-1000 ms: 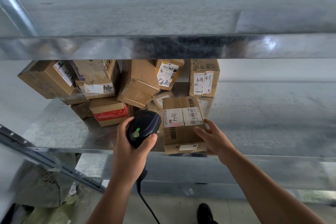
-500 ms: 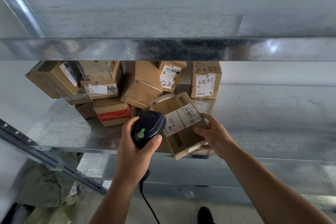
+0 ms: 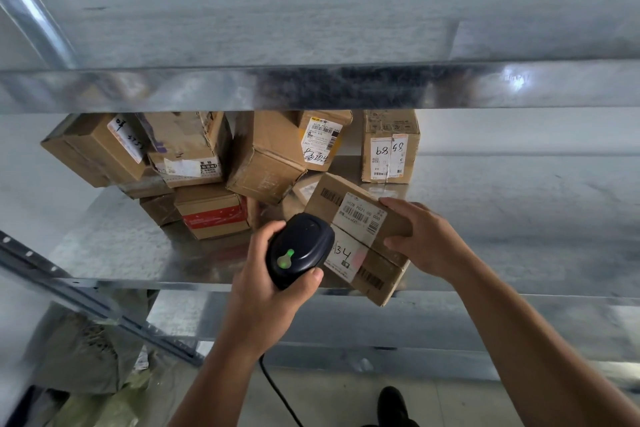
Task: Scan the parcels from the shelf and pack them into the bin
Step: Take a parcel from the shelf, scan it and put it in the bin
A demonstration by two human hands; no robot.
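Note:
My right hand (image 3: 420,239) grips a brown cardboard parcel (image 3: 353,218) marked "134", tilted and lifted at the front edge of the metal shelf (image 3: 502,218). White barcode labels face up on it. My left hand (image 3: 273,284) holds a black corded barcode scanner (image 3: 299,250) with a green light, its head right beside the parcel's label. Several more brown parcels (image 3: 266,156) are piled at the back left of the same shelf. No bin is in view.
A shelf board above (image 3: 311,87) overhangs the pile. A slanted metal rail (image 3: 86,295) runs at lower left, with grey-green bags (image 3: 86,357) beneath it. The scanner cable (image 3: 277,392) hangs toward the floor. A black shoe (image 3: 391,404) shows at the bottom.
The parcel "134" has turned clockwise and tipped up off the shelf in my right hand. The scanner has shifted right, closer to its label.

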